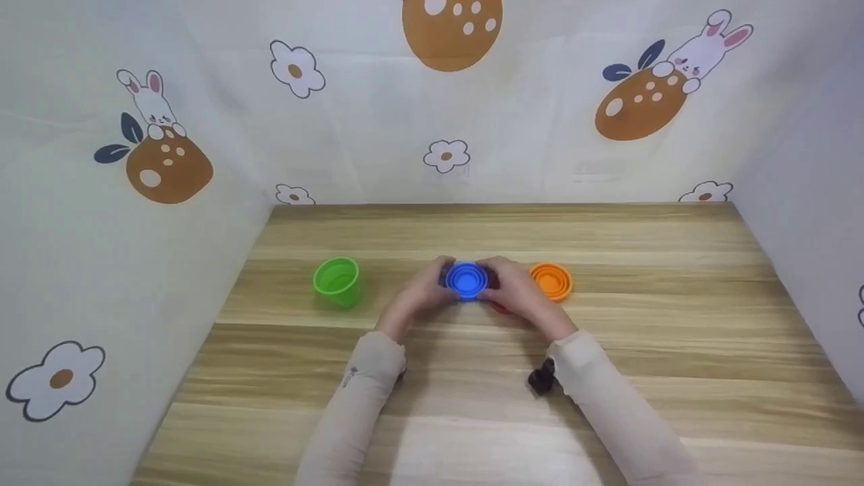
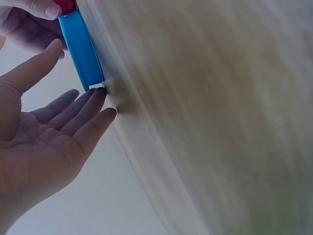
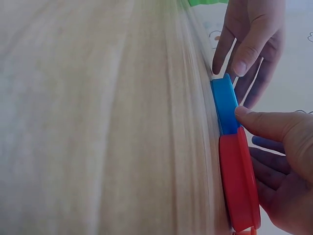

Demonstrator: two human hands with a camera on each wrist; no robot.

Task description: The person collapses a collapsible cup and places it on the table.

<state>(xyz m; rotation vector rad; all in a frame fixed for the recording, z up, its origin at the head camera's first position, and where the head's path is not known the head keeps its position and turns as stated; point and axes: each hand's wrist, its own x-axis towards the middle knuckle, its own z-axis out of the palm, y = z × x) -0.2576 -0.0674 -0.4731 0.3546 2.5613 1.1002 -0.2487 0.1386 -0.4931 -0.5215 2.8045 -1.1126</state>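
Between my two hands, flat on the worktop [image 1: 472,378], sits the collapsed blue cup [image 1: 466,279], with the flattened red cup [image 3: 238,183] touching it on my right-hand side. My left hand [image 2: 36,142] is loose, its straight fingers brushing the cup's outer edge, while my right hand [image 3: 279,156] presses a thumb on the rim and holds nothing. To handle it well, I judge I should keep fingertips evenly spaced around the rim and avoid nudging the red one.

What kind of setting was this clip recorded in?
Probably a small staged tabletop booth, not a lived-in room: a light wood-grain tabletop is enclosed on three sides by white cloth printed with rabbits and flowers, and only bright collapsible cups sit on it, such as the green silicone cup.
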